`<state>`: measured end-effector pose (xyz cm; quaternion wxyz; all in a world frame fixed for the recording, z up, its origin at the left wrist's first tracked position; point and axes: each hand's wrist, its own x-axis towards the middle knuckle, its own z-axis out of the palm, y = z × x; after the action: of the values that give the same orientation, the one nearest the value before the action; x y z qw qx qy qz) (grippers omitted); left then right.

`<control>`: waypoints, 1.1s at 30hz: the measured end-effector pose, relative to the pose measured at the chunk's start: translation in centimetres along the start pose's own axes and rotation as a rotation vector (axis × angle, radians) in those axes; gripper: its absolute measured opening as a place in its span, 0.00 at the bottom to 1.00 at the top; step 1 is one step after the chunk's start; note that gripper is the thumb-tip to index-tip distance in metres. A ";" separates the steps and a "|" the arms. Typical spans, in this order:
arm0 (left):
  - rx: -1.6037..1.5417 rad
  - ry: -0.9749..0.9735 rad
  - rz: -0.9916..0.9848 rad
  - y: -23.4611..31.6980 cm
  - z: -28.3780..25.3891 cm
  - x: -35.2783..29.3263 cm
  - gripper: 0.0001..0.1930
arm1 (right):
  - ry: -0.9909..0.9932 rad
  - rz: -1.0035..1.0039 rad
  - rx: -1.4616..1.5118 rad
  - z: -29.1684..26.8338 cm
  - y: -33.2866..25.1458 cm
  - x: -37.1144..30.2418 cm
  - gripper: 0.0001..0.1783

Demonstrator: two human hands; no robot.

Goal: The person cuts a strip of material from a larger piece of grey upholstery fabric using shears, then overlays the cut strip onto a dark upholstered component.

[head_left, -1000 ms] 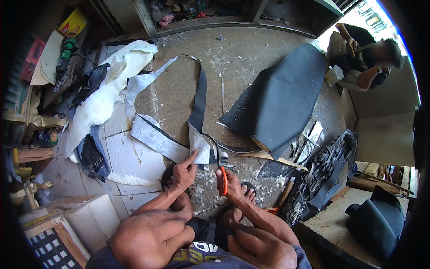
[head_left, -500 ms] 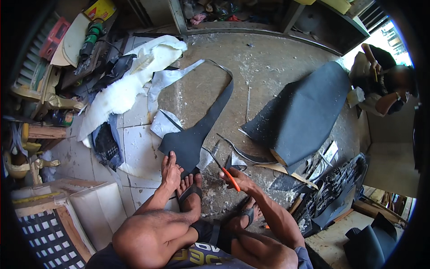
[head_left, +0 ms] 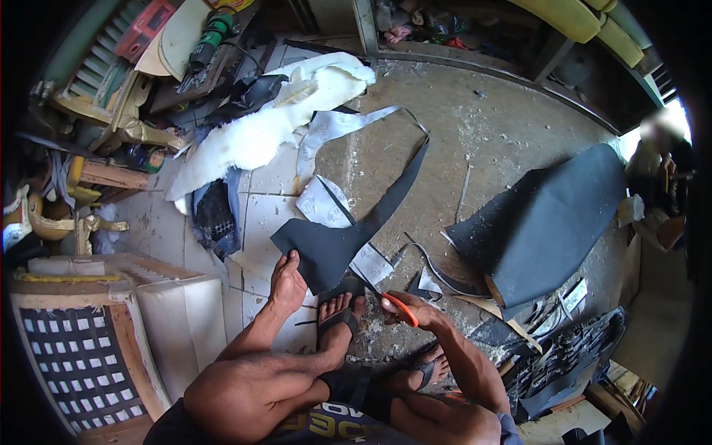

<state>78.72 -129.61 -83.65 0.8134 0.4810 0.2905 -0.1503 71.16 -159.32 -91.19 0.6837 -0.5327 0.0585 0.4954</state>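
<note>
My left hand (head_left: 287,288) pinches the lower left edge of a black leatherette piece (head_left: 320,251), thumb on top. The piece is broad near me and narrows to a long strip that curves away over the floor, its pale backing showing at the far end. In my right hand (head_left: 420,314) are scissors with orange handles (head_left: 401,307). Their dark blades point up and left, close to the right edge of the piece; whether they touch it I cannot tell. A scrap with pale backing (head_left: 371,263) lies beside the blades.
Folded black leatherette (head_left: 545,226) lies on the right. White padding (head_left: 248,141) and a green power tool (head_left: 211,41) are at the far left. A webbed wooden frame (head_left: 81,356) stands near left. Another person (head_left: 660,178) sits at the far right.
The view has turned, shifting the scene to the right. My left hand has lifted the near edge of the leatherette piece a little. The scissors remain in my right hand.
</note>
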 end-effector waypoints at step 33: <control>0.190 -0.192 0.024 3.2 0.8 -4.9 0.16 | -0.029 -0.467 0.257 3.3 -2.1 0.1 0.18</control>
<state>76.82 -128.87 -78.11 0.7900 0.5427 0.1901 -0.2129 71.32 -156.54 -88.49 0.8422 -0.4335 -0.0132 0.3203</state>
